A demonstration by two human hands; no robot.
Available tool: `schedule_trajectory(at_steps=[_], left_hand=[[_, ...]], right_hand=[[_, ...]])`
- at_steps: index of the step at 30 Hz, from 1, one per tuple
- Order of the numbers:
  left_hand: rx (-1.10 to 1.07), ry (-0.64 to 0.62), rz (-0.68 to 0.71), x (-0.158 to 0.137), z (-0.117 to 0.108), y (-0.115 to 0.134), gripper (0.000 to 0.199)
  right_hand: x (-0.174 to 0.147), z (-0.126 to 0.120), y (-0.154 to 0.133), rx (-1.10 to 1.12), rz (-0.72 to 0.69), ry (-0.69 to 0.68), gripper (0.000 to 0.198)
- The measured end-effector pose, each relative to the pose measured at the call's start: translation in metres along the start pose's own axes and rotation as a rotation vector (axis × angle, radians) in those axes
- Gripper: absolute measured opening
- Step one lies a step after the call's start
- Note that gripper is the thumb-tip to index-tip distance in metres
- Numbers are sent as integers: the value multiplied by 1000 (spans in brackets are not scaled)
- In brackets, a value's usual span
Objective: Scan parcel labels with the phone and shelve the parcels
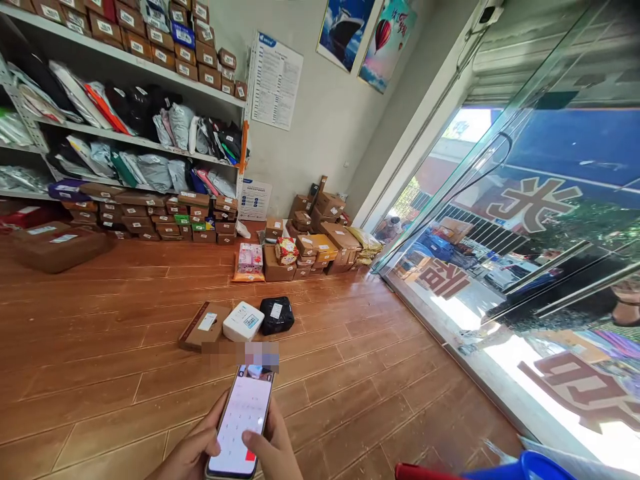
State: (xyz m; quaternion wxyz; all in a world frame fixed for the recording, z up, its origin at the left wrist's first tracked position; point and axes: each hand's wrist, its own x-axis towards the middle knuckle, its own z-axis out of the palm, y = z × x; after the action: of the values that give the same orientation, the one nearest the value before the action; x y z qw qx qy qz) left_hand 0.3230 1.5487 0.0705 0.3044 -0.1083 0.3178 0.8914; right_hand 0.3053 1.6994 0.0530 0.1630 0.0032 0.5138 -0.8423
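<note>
Nearest the lens, your left hand (193, 453) and right hand (273, 450) together grasped a smartphone (243, 420), held low at the bottom centre with its lit screen up; your right thumb rested on the screen. By descending size: the wooden floor (100, 360) spread beneath you. The shelving (125, 140) along the left wall carried stacked cartons and soft mailers. The glass door (525, 220) stood at your right. A heap of cartons (320, 240) filled the far corner. Three parcels lay in a row on the floor just beyond the phone: a flat brown box (203, 325), touching a white box (243, 321), touching a black bag (277, 314).
</note>
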Motion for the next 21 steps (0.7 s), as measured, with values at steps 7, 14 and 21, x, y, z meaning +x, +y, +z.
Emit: schedule_trajectory(at_steps=[7, 14, 21], left_hand=[[29, -2, -18, 20, -4, 29, 104], [47, -56, -66, 91, -2, 51, 96], [18, 36, -77, 213, 32, 64, 99]], right_hand=[[38, 13, -12, 80, 28, 154, 38], [86, -28, -44, 1, 65, 143, 39], [181, -113, -85, 10, 82, 125, 40]])
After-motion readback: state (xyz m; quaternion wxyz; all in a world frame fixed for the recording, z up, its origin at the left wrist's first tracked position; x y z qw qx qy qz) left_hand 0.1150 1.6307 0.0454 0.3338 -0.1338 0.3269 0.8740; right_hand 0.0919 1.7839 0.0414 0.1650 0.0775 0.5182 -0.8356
